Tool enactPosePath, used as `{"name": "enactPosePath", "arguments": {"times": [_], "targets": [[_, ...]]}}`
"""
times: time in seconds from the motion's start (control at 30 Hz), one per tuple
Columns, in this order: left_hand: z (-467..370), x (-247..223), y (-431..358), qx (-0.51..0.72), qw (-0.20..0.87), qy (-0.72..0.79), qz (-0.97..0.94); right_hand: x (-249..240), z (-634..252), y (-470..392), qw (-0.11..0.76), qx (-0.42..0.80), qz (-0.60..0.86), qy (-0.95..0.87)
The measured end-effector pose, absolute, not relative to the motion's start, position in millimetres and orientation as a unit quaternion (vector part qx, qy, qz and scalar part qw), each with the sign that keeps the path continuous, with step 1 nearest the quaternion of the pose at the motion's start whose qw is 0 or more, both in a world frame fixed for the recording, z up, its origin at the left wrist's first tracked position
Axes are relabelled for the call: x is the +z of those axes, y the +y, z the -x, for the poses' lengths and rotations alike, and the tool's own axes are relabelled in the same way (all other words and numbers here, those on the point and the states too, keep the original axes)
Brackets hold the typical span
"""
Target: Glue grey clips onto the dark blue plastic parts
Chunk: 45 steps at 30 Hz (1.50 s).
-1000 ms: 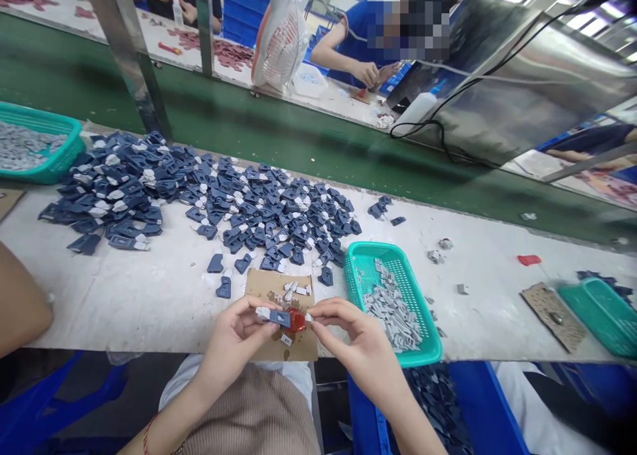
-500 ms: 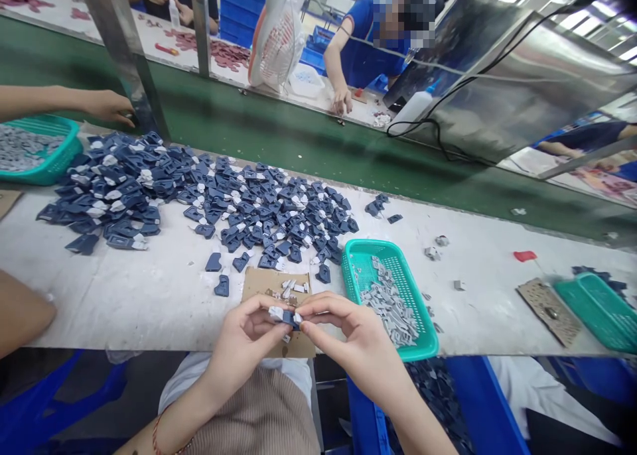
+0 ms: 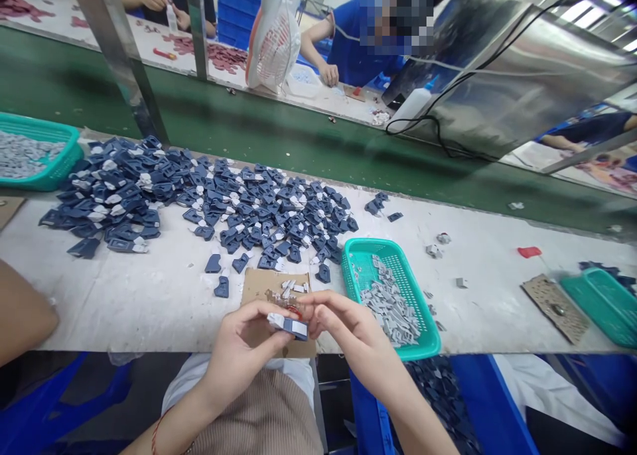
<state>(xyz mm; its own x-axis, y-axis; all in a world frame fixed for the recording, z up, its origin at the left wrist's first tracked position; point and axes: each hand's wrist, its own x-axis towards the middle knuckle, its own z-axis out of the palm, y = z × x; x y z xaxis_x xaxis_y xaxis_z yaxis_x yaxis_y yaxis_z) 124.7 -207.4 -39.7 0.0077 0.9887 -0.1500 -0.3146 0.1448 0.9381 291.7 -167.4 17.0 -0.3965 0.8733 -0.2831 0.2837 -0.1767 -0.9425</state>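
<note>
My left hand [image 3: 239, 342] pinches a small dark-blue plastic part [image 3: 297, 330] between thumb and fingers. A white-grey piece sits at its left end and a pale flat face shows on its right. Close to the part's right end is my right hand [image 3: 355, 332], its index finger and thumb apart and the other fingers curled, with nothing visible in it. Beneath both hands lies a piece of cardboard [image 3: 256, 282] bearing a few light-grey pieces [image 3: 293, 287] and something small and red, partly hidden. A green basket [image 3: 430, 329] of grey pieces [image 3: 391, 302] stands to the right.
A large heap of dark-blue parts [image 3: 279, 209] spreads across the table's back left. Another green basket [image 3: 60, 170] is at far left, near a co-worker's arm [image 3: 24, 309]. Farther right are a second cardboard piece [image 3: 555, 309] and basket [image 3: 602, 309]. A blue crate [image 3: 478, 402] stands below.
My right thumb and fingers have come off the blue part, which has turned to show its pale face. The co-worker's arm at upper left has gone from view.
</note>
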Motion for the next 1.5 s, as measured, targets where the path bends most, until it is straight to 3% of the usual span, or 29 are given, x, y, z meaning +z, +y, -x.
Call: {"name": "enactPosePath", "arguments": {"times": [0.2, 0.37, 0.77, 0.87, 1.0, 1.03, 1.27, 1.5], "targets": [[-132, -31, -208, 0.530, 0.688, 0.386, -0.309, -3, -274, -185, 0.280, 0.699, 0.461, -0.470], [-136, -33, -206, 0.549, 0.576, 0.473, -0.377, -10, -270, -189, 0.337, 0.678, 0.463, -0.461], [-124, -31, -195, 0.456, 0.423, 0.378, -0.686, -12, -284, -199, 0.327, 0.673, 0.500, -0.437], [-124, -33, -191, 0.452, 0.419, 0.390, -0.683, -11, -309, -185, 0.307, 0.576, 0.534, -0.537], [-120, -40, -182, 0.464, 0.415, 0.434, -0.651, -16, -369, -145, 0.223, 0.221, 0.624, -0.716], [-118, -41, -179, 0.469, 0.412, 0.445, -0.642, -18, -384, -134, 0.206, 0.193, 0.622, -0.731], [-97, -24, -134, 0.478, 0.405, 0.562, -0.540, -35, -427, -91, 0.080, 0.176, 0.536, -0.822], [-73, -7, -28, 0.431, 0.337, 0.628, -0.553, -41, -430, -85, 0.027, 0.140, 0.497, -0.856]]}}
